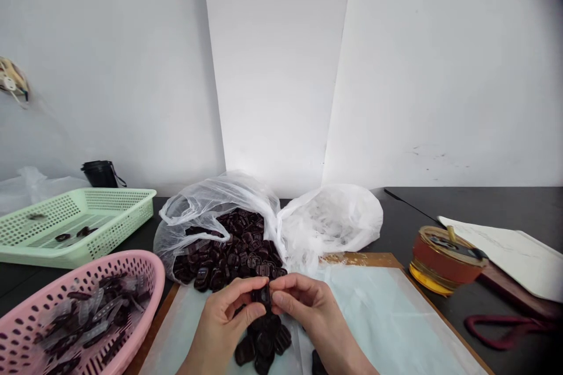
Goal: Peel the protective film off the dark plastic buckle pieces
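Observation:
Between my two hands is a small, glossy dark brown plastic piece, upright above the board. My left hand pinches it from the left with thumb and forefinger. From the right, the thumb and fingertips of my right hand close on its other edge. Directly below lies a small pile of similar dark pieces on a pale sheet. Behind my hands, a clear plastic bag lies open, with a heap of the same pieces spilling toward me. The exact kind of piece cannot be made out.
At left stand a pink basket of dark and clear strips and a green basket with a few pieces. A white bag sits behind the board. To the right are tape rolls, red-handled scissors and a notebook.

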